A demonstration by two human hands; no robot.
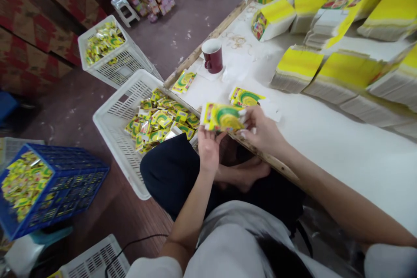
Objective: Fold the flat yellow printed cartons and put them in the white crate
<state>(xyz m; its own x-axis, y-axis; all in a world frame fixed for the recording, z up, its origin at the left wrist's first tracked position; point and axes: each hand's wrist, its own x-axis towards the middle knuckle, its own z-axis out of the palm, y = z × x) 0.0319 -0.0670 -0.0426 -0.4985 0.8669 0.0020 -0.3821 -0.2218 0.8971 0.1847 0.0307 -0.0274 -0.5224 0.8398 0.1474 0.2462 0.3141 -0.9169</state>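
Observation:
A small yellow and green printed packet (224, 117) with a white flap at its left end is held up above the table's near edge, slightly blurred. The fingers and thumb of my right hand (265, 132) are closed on its right end. My left hand (209, 150) is palm up at the packet's lower left, its fingers partly hidden behind it; it appears to grip that end. Just behind, another yellow and green packet (246, 97) lies on the white table (325, 134). Further left on the table is a third packet (184, 81).
A dark red mug (213, 58) stands near the table edge. Stacks of yellow cartons (298, 67) fill the far right. Left of my knee, a white crate (110, 117) holds many packets; another white crate (85, 61) and a blue crate (70, 186) hold more. Rubber bands (239, 40) lie behind the mug.

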